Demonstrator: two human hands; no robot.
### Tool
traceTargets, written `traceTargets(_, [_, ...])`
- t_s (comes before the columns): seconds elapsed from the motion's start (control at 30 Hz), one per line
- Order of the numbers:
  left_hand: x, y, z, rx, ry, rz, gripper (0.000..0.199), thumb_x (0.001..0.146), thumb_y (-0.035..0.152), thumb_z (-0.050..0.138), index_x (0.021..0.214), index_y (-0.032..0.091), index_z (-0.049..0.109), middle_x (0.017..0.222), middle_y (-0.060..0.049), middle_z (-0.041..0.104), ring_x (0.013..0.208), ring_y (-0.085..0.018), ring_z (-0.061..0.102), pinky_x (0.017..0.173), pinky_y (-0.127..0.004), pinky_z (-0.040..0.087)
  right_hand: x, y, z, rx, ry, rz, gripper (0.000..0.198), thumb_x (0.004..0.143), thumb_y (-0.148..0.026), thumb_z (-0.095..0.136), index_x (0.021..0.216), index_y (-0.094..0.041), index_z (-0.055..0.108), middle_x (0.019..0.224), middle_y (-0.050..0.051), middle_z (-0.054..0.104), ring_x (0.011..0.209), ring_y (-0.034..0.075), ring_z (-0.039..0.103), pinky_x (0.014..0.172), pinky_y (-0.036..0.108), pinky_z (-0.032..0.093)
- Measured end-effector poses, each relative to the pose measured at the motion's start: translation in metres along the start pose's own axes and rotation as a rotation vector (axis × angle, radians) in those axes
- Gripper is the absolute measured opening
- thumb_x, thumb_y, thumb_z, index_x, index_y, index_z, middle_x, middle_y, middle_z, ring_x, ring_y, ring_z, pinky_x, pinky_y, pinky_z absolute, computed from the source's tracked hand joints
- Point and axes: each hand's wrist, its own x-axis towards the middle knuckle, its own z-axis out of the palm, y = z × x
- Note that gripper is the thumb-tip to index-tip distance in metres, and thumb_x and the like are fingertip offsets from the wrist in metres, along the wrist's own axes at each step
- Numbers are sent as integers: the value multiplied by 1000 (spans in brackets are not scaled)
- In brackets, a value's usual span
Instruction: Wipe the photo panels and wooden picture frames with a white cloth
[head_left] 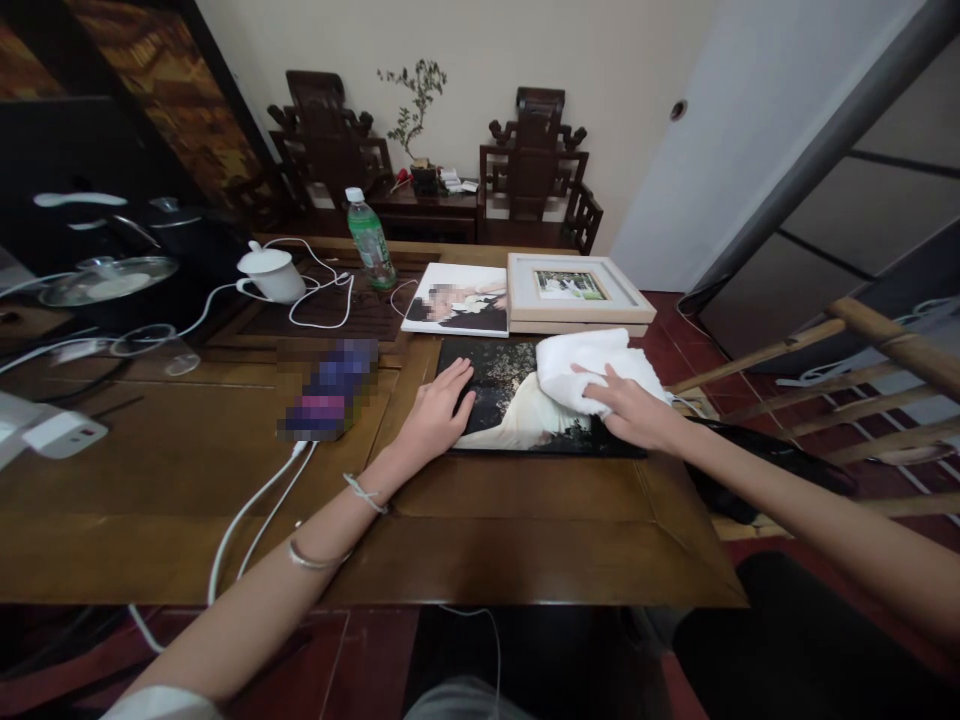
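A dark photo panel showing a pale gown lies flat near the table's front right. My left hand rests on its left edge, fingers stretched out and holding nothing. On the panel's right part, my right hand grips a bunched white cloth and presses it against the surface. The cloth covers the panel's upper right area. Just behind the panel are a white-edged photo print and a light wooden picture frame, which sits on top of another frame.
On the wooden table, a phone with white cables lies to the left. Farther back stand a green-labelled bottle, a lidded white cup and a glass-lidded pan. A wooden chair is at the right.
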Motion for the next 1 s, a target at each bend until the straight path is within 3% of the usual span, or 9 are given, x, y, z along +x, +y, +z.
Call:
traceTargets(0.13, [0,0,1,2,-1,-3,41,93,27,40,131,14,49,144,-14,44,137,-24,36,110,-49,34,-37,-27,4,60,-16,-41,50,56,0,40,99,-18,58,148,14,38,136,30,34,107,60,28])
traceTargets(0.23, [0,0,1,4,3,-2,41,93,26,41,131,14,50,144,-14,44,137,-25,36,110,-49,34,-61,-48,6,84,-37,-109,50,52,1,39,93,-19,60,148,11,40,140,30,24,109,63,22])
traceTargets(0.37, [1,0,1,14,0,-2,41,92,26,41,130,12,50,144,-15,45,137,-25,36,109,-50,34,-72,-59,5,97,-47,-168,50,50,1,39,90,-19,61,144,10,44,141,29,24,111,62,21])
traceTargets(0.6, [0,0,1,19,-1,1,41,92,27,42,131,14,49,144,-14,45,137,-24,36,109,-50,35,-28,-24,-5,81,-44,-33,51,57,-1,39,99,-20,60,138,12,52,125,31,48,99,55,38])
traceTargets(0.73, [0,0,1,9,-5,5,42,92,27,41,131,14,49,144,-14,44,137,-25,36,109,-50,35,11,3,-7,14,-17,-16,42,66,-2,38,97,-19,60,96,9,69,89,29,63,86,45,44])
traceTargets(0.83, [0,0,0,3,-1,0,42,92,27,42,132,16,49,145,-13,44,136,-25,37,108,-51,35,32,15,-7,-24,18,-6,37,66,-3,38,93,-18,59,72,5,65,78,27,61,83,41,43])
traceTargets(0.9, [0,0,0,1,2,5,41,92,27,42,132,16,49,144,-13,44,136,-25,37,108,-50,36,36,15,-6,-25,33,-1,38,66,-3,38,93,-18,59,77,6,67,79,27,61,84,42,43])
traceTargets(1.0, [0,0,-1,3,-2,7,42,93,27,41,131,15,49,144,-13,44,137,-25,36,108,-49,36,27,2,-3,9,36,3,45,64,-2,37,100,-18,59,106,12,68,96,30,62,90,49,41])
